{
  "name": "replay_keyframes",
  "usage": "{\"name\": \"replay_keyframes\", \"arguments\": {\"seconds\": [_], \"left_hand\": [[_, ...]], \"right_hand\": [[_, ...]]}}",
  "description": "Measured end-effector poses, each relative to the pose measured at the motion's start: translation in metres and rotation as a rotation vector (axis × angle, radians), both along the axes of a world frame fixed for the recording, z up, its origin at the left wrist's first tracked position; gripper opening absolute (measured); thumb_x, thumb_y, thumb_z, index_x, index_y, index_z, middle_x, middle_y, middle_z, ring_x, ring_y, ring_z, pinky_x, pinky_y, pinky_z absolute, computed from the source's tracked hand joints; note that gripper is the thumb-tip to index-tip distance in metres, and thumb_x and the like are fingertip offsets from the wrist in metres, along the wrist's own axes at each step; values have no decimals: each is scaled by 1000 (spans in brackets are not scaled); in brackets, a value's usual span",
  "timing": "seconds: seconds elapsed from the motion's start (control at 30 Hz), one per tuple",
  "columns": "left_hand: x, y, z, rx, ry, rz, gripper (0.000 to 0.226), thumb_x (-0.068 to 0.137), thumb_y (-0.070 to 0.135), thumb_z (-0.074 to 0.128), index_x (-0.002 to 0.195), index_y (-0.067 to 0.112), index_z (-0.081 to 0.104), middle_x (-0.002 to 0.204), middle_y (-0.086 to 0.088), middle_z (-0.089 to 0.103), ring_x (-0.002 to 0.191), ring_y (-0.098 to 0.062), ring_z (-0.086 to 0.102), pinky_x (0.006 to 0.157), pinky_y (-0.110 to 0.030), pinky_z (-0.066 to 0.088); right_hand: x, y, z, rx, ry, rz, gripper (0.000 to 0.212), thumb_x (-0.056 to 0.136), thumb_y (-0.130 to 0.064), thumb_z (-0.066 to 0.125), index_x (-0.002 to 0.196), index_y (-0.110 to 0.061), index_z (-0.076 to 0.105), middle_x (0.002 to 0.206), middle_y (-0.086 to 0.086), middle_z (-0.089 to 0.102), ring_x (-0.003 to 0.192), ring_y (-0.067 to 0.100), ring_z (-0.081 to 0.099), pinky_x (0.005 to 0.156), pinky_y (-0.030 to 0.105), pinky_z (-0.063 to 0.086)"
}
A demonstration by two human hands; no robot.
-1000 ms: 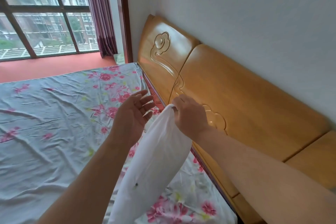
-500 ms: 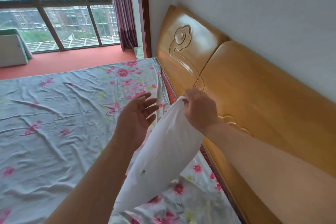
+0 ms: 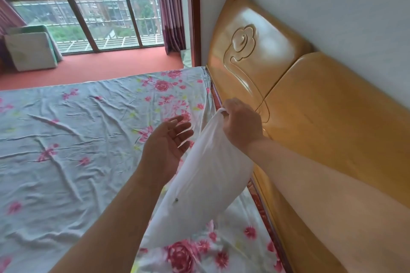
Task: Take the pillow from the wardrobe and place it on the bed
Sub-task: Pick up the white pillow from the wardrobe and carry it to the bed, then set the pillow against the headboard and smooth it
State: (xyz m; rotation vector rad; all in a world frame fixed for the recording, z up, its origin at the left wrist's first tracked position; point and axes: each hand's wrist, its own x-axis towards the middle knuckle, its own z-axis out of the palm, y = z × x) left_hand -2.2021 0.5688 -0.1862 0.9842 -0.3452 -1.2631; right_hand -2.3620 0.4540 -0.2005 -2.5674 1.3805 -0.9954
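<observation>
R hand (image 3: 240,125) fingers pinch pillow (image 3: 206,184) top corner, held over bed (image 3: 66,139) by headboard (image 3: 321,117); L hand (image 3: 165,146) open beside it.

Pillow (image 3: 206,186): top corner swallowed inside right hand (image 3: 240,125); left edge behind left hand (image 3: 165,147) and forearm. Right fingertips curled out of sight. Bed (image 3: 66,150) cut off at 9 and 6 o'clock. Headboard (image 3: 321,122) runs off frame at 4 o'clock. Buildings beyond window (image 3: 99,6) blurred.

Window (image 3: 88,6), curtain (image 3: 170,6) (purple), white box (image 3: 31,51)
</observation>
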Motion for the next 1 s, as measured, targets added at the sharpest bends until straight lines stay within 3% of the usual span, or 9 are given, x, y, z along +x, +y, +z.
{"name": "replay_keyframes", "arguments": {"seconds": [0.1,0.5,0.73,0.93,1.0], "left_hand": [[12,-33,-4,6,-14,18,21,88,16,50,96,11,69,84,-5,72,70,-17,68,62,-30,50],[36,-119,-68,88,31,47,24,87,20,50,100,13,68,88,-5,73,75,-17,68,68,-30,45],[25,-141,-135,134,111,17,34,76,26,57,106,13,67,91,-5,73,78,-18,68,68,-31,46],[-16,-144,-199,322,66,-118,25,92,17,46,107,12,65,92,-5,72,77,-17,68,68,-30,46],[-22,-148,-218,371,52,-132,25,92,15,45,107,11,64,93,-6,72,77,-17,69,67,-31,47]], "right_hand": [[17,-35,-2,8,-23,25,2,89,-8,58,88,-8,60,85,5,63,73,26,58,58,38,50],[62,-151,-33,-56,-103,62,4,87,-7,57,90,-5,60,88,9,63,77,30,58,57,36,46],[21,-170,-137,70,100,19,4,87,-2,56,87,-5,59,81,14,62,73,36,57,51,31,32],[-42,-159,-215,363,443,-129,14,89,-3,42,90,-16,48,96,6,57,76,21,41,59,32,28],[-56,-156,-232,452,538,-178,17,87,-4,39,90,-20,44,102,4,56,81,21,44,61,33,31]]}}
